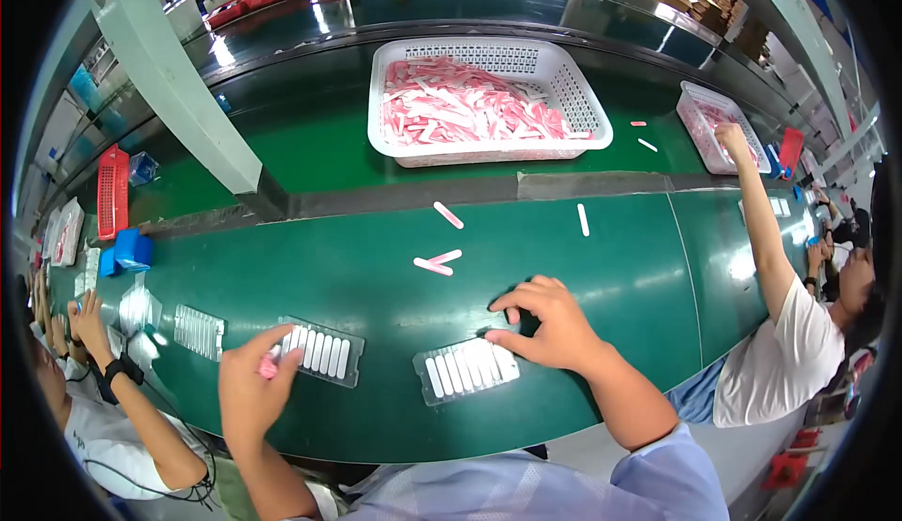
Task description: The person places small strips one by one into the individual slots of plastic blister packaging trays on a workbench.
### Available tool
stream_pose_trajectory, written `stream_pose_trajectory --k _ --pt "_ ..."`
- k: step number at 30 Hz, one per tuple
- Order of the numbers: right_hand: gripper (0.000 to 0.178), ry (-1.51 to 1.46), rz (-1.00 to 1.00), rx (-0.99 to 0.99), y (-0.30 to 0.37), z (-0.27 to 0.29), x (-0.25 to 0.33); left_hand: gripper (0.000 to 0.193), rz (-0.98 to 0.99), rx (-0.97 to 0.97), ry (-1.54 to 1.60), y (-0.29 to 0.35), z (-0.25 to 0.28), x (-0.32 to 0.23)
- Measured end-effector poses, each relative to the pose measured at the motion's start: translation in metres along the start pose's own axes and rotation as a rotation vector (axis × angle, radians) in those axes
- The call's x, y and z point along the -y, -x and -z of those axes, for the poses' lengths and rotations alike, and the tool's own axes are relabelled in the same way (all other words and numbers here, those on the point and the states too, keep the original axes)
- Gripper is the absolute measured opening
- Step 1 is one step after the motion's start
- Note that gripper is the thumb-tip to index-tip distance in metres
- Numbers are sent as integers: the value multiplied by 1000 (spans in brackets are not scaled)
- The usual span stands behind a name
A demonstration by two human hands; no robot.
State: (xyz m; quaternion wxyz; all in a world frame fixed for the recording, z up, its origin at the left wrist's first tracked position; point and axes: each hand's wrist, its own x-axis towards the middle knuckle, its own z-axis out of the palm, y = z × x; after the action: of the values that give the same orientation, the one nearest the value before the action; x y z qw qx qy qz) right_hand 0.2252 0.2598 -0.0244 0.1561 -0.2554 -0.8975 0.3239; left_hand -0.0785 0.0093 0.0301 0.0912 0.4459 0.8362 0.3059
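Note:
My left hand (252, 385) is closed around a few pink strips (269, 366), their ends showing between thumb and fingers. It hovers at the left edge of a clear plastic tray (349, 371), which carries a row of white strips with rounded ends, like small nail files. A second clear tray (434, 395) with a similar row lies to the right. Over its right end is my right hand (554, 328), thumb and forefinger apart, with nothing visible between them. Loose pink-and-white strips (448, 216) lie on the green table beyond the trays, two of them crossed.
A white basket (489, 156) heaped with pink strips stands behind a dark ledge. Further left lies another clear tray (199, 331). A slanted metal post (178, 79) rises at the left. Co-workers sit on both sides; one arm (766, 230) reaches into a smaller basket (700, 136).

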Motion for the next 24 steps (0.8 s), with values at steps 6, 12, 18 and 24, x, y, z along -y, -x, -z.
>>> stream_pose_trajectory --k 6,12,18,24 --pt "41 -24 175 33 -1 13 -1 29 104 -59 10 18 26 39" --pt "41 62 22 -5 -7 -3 2 27 213 -181 21 37 28 62" --pt "55 -19 251 -98 -11 2 10 33 190 -100 151 40 13 37" --pt "59 27 464 -156 -6 -7 23 36 486 336 1919 50 -34 24"
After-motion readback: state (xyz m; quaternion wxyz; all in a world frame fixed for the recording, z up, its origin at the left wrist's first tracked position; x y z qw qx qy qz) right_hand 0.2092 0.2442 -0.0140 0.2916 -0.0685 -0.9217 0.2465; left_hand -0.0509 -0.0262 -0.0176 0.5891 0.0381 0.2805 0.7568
